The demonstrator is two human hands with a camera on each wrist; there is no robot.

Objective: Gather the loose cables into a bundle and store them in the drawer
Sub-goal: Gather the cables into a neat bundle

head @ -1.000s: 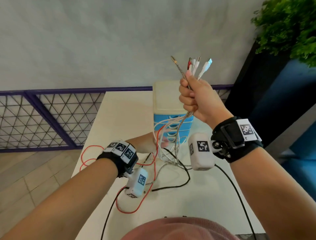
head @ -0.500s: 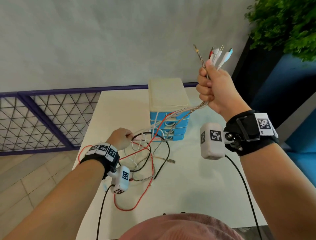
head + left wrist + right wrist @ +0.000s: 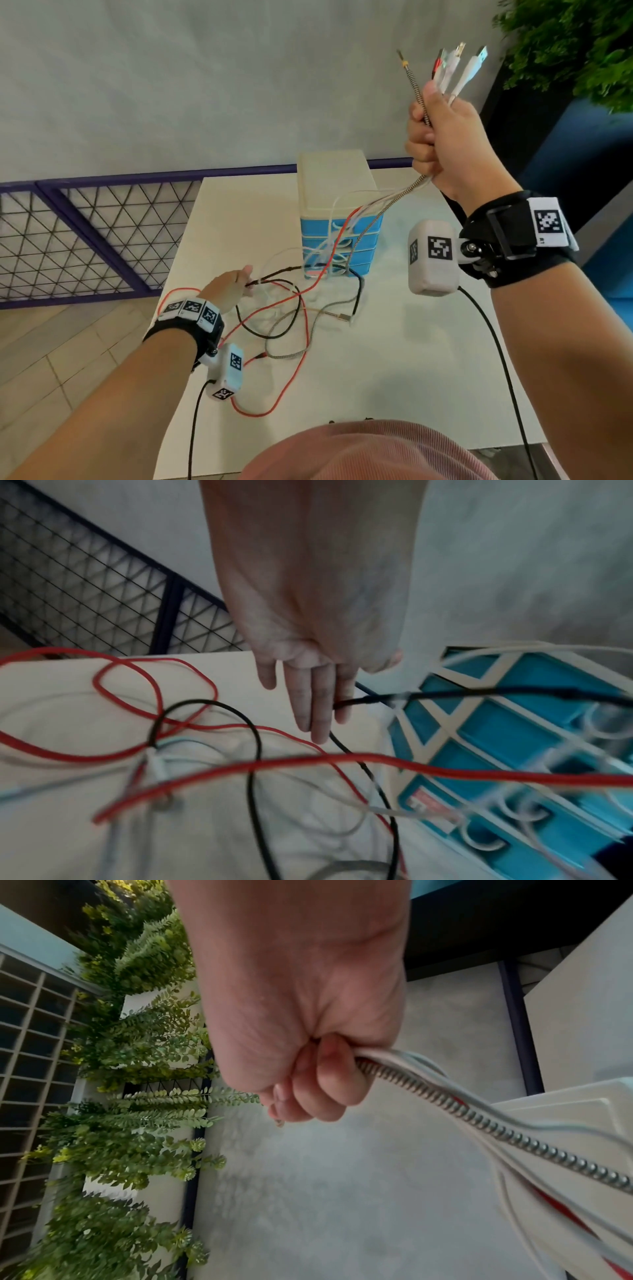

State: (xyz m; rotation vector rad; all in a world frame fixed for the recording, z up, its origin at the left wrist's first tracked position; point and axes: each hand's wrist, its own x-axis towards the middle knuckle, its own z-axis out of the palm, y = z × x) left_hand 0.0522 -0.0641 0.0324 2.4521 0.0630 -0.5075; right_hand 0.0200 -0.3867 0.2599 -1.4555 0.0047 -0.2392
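Drawer unit: a small plastic drawer unit (image 3: 337, 192) with a cream top and blue drawer fronts stands upright at the far side of the white tabletop (image 3: 394, 359). All visible drawers sit pushed in; their contents cannot be seen. Cream curved handles show on the fronts in the left wrist view (image 3: 514, 723).

Cables, raised part: a bundle of loose cables (image 3: 442, 73) is held above the tabletop, plug ends fanned upward. It includes a metal spring-wrapped cable (image 3: 416, 90), white cables and a red one. Below the fist the strands run down and across the front of the drawer unit.

Cables, lying part: a red cable (image 3: 305, 342) loops over the tabletop in front of the unit, tangled with a black cable (image 3: 298, 301), white strands and the braided metal strand, whose plug end lies flat.

Right hand: the right hand (image 3: 442, 144) is raised, to the right of the unit, fingers curled into a tight fist around the bundle; the right wrist view (image 3: 308, 1053) shows the spring cable and white cables leaving the fist.

Left hand: the left hand (image 3: 227, 286) is low over the tabletop, left of the unit, fingers extended downward (image 3: 315, 712). The black cable passes between the extended fingers, which are straight rather than curled round it.

Surroundings: purple-framed mesh railing (image 3: 85, 236); green foliage (image 3: 575, 48) at upper right.
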